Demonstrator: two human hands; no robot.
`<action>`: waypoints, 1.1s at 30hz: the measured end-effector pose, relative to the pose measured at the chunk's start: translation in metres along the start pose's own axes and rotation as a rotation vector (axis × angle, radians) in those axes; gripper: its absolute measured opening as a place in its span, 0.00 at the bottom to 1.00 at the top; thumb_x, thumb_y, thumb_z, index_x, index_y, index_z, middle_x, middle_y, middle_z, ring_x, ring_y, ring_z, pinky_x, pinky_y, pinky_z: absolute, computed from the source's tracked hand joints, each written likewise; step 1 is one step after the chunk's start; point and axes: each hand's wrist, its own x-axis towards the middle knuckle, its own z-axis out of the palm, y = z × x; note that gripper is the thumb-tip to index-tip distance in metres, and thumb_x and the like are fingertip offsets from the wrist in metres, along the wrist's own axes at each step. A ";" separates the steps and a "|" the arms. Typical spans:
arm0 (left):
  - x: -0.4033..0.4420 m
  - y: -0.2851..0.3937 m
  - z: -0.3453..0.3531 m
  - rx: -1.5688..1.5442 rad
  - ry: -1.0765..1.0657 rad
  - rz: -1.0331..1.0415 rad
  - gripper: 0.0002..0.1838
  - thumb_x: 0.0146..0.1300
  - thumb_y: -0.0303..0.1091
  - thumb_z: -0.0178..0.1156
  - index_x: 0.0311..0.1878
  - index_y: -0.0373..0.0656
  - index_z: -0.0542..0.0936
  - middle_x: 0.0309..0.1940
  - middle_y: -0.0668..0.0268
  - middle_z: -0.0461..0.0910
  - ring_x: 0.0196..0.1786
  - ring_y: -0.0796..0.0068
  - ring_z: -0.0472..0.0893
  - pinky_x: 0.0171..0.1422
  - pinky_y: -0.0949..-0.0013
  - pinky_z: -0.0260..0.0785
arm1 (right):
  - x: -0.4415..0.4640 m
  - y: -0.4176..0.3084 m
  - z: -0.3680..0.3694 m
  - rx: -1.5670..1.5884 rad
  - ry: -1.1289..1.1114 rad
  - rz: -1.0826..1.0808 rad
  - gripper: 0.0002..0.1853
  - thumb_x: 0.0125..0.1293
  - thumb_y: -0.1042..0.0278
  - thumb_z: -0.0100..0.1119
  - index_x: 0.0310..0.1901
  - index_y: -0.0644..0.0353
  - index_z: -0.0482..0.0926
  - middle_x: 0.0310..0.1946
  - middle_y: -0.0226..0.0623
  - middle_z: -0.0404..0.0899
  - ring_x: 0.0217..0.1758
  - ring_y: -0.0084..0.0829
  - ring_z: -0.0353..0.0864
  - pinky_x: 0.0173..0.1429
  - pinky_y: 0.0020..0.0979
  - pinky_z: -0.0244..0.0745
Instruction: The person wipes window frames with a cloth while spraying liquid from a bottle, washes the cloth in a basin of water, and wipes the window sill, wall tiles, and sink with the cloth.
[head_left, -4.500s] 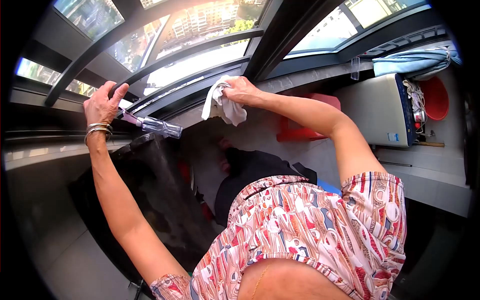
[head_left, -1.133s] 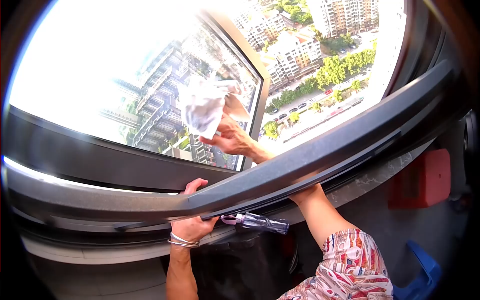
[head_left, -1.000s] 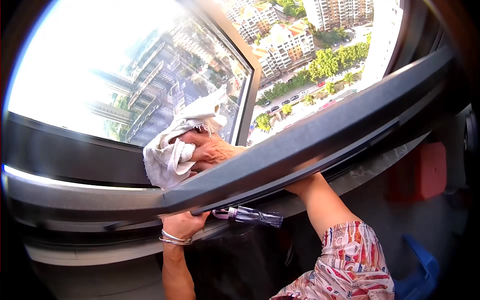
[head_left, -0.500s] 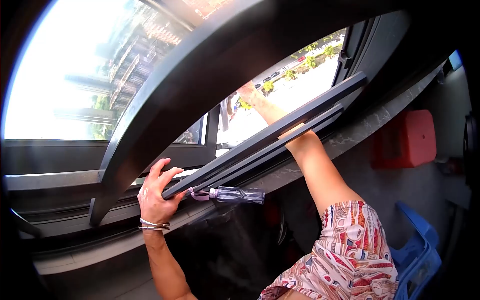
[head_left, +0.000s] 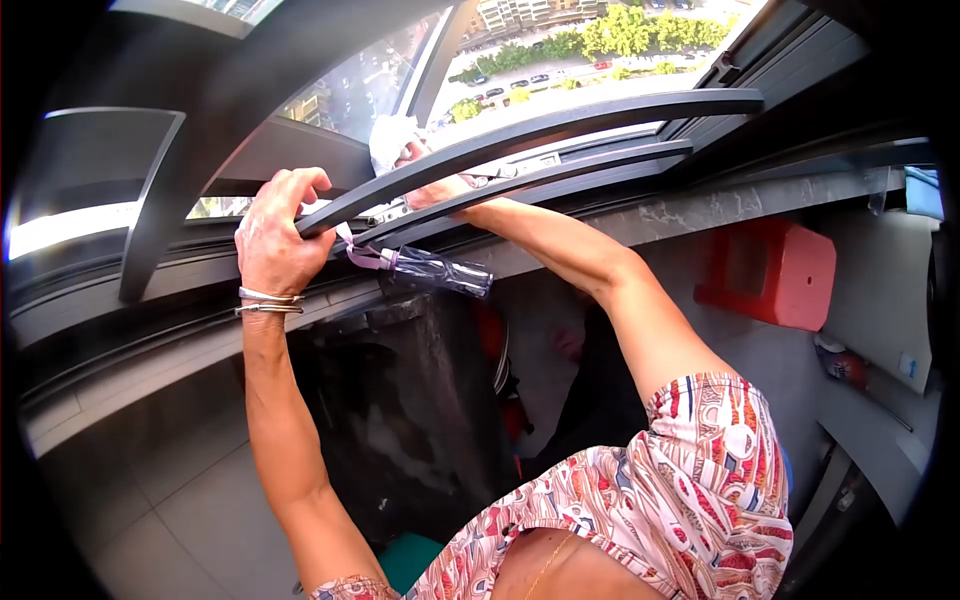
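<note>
My left hand [head_left: 282,232], with bracelets at the wrist, is wrapped around the left end of a dark metal rail [head_left: 560,120] across the window opening. Just right of it a clear water bottle [head_left: 440,272] hangs tilted by a pale purple strap [head_left: 352,245]; what the strap is fastened to is unclear. My right arm passes under the rails. Beyond them my right hand [head_left: 432,190], partly covered by the upper rail, holds a crumpled white cloth [head_left: 392,140] by the window frame's lower corner. A lower, thinner rail [head_left: 600,163] crosses my right wrist.
A grey stone sill [head_left: 700,215] runs below the rails. To the right stands a red plastic stool [head_left: 790,275]. A dark box-like object [head_left: 400,400] sits beneath the sill. Outside, far below, are trees [head_left: 630,32], parked cars and a road.
My view has swung downward. My right hand has drawn back from farther outside to near the lower window frame, bringing the white cloth into sight. My left hand keeps its hold on the rail.
</note>
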 end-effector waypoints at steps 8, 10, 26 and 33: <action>-0.002 -0.003 0.005 0.071 0.172 0.056 0.15 0.37 0.26 0.63 0.30 0.45 0.69 0.21 0.67 0.68 0.27 0.66 0.72 0.31 0.65 0.66 | 0.042 -0.025 -0.021 0.326 0.431 -0.204 0.23 0.44 0.69 0.63 0.46 0.47 0.75 0.49 0.38 0.69 0.59 0.49 0.60 0.61 0.51 0.58; -0.004 -0.003 0.003 0.080 0.174 0.048 0.15 0.37 0.26 0.63 0.30 0.45 0.69 0.20 0.67 0.68 0.26 0.66 0.72 0.30 0.65 0.66 | 0.048 -0.031 -0.021 0.249 0.525 -0.404 0.24 0.40 0.68 0.65 0.45 0.46 0.75 0.48 0.36 0.68 0.58 0.48 0.59 0.60 0.52 0.59; 0.000 -0.002 0.000 0.044 -0.006 -0.064 0.12 0.42 0.26 0.59 0.33 0.49 0.72 0.22 0.69 0.75 0.29 0.65 0.78 0.31 0.66 0.68 | -0.035 -0.025 0.010 -0.167 -0.506 -0.204 0.10 0.53 0.60 0.55 0.35 0.55 0.76 0.34 0.43 0.71 0.42 0.40 0.71 0.46 0.42 0.67; -0.003 -0.019 0.014 0.084 -0.094 -0.155 0.13 0.43 0.31 0.58 0.36 0.53 0.74 0.28 0.69 0.79 0.34 0.61 0.79 0.35 0.60 0.69 | -0.069 0.019 -0.064 -0.209 -0.712 -0.273 0.08 0.52 0.69 0.48 0.34 0.56 0.75 0.35 0.43 0.76 0.47 0.48 0.74 0.55 0.50 0.65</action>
